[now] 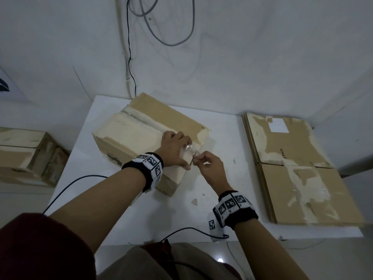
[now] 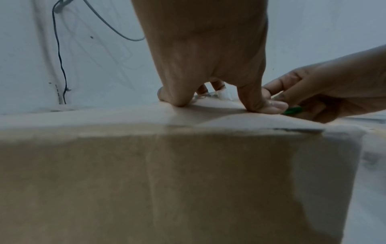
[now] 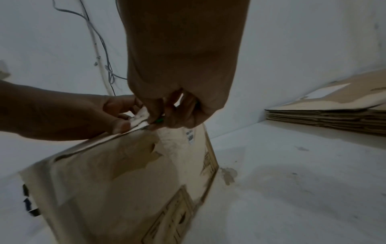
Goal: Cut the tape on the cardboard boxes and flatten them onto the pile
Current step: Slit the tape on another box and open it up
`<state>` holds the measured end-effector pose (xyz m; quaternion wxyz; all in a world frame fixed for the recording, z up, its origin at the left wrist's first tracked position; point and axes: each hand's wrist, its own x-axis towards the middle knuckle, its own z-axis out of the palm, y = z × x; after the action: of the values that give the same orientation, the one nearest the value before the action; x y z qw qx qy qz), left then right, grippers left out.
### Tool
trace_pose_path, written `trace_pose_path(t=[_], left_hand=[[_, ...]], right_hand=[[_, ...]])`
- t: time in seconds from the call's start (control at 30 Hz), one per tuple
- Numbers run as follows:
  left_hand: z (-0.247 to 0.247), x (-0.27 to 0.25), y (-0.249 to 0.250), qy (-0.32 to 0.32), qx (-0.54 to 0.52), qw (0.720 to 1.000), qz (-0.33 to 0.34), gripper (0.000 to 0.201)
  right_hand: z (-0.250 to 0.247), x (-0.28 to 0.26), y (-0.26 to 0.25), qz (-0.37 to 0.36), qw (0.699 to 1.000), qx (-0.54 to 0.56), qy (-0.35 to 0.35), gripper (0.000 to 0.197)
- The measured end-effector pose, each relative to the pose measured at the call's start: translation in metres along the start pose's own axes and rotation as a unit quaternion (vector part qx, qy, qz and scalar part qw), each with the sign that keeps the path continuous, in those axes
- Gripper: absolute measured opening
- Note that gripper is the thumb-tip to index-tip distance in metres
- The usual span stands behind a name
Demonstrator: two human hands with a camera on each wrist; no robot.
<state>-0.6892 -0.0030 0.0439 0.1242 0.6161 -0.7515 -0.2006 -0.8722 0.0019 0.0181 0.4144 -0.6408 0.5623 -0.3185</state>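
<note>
The box (image 1: 149,136) sits on the white table (image 1: 84,166), turned at an angle, its taped seam running up the top toward the far wall. My left hand (image 1: 175,148) lies on the near right end of that top, thumb (image 2: 265,104) and fingertips pressed down on the cardboard; in the head view a crumpled bit of clear tape (image 1: 188,150) stands up beside the left fingers, though whether they pinch it I cannot tell. My right hand (image 1: 210,166) is just beside the left, at the box's near right corner, fingers curled tight together around a small green tool (image 2: 292,110). Only the green tip shows past my fingers; its blade is hidden. The tip sits at the top edge of the box, almost touching my left thumb. From the right wrist, the tool's end meets the torn white tape at the edge where top and side join, with my left fingers right against the other side of it.

To my right, on the same table and well apart from the box, lies the pile (image 1: 292,164) of flattened cartons. Another box (image 1: 26,156) stands off the table to my left. Cables (image 1: 161,27) hang on the wall behind.
</note>
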Motion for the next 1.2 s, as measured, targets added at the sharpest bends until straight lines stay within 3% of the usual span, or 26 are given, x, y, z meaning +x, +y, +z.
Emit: trace_pose_path(t=[0.07,0.13,0.2,0.33,0.43,0.6,0.77,0.83,0.93,1.07,1.2], left_hand=[[-0.004,0.003,-0.001,0.001,0.005,1.0,0.016,0.097],[-0.009,0.002,-0.001,-0.014,0.02,0.999,0.028,0.087],[-0.011,0.001,-0.001,-0.035,0.042,0.998,0.04,0.077],[-0.016,-0.008,-0.002,-0.096,0.01,0.995,0.033,0.064],[-0.02,-0.018,-0.005,-0.036,-0.07,0.997,-0.013,0.065],[-0.013,-0.033,0.002,0.012,0.062,0.994,-0.094,0.032],[-0.004,-0.035,0.024,0.03,0.072,0.981,-0.177,0.059],[-0.005,-0.034,0.028,0.022,0.042,0.978,-0.202,0.061],[-0.008,-0.031,0.018,0.039,-0.09,0.97,-0.223,0.061],[-0.005,-0.031,0.005,0.097,-0.21,0.947,-0.223,0.057],[0.009,-0.034,0.005,0.174,-0.301,0.903,-0.253,0.051]], right_hand=[[-0.007,-0.002,0.005,0.004,0.999,0.028,0.02,0.005],[-0.015,0.004,0.008,0.006,0.995,0.033,0.091,0.007],[-0.02,0.014,0.002,0.001,0.992,0.027,0.12,0.015],[-0.009,0.025,-0.023,-0.047,0.996,0.014,0.07,0.023],[0.003,0.022,-0.021,-0.046,0.998,0.023,0.022,0.023],[0.018,0.013,0.0,-0.067,0.997,0.034,-0.002,0.019],[0.017,0.015,0.001,-0.066,0.997,0.035,-0.002,0.019],[0.016,0.015,0.001,-0.06,0.998,0.034,-0.01,0.019],[0.013,0.007,0.002,-0.072,0.996,0.045,0.003,0.016],[0.01,-0.016,0.007,-0.156,0.986,0.015,0.054,0.009],[0.013,-0.03,0.013,-0.196,0.98,-0.03,0.032,0.012]])
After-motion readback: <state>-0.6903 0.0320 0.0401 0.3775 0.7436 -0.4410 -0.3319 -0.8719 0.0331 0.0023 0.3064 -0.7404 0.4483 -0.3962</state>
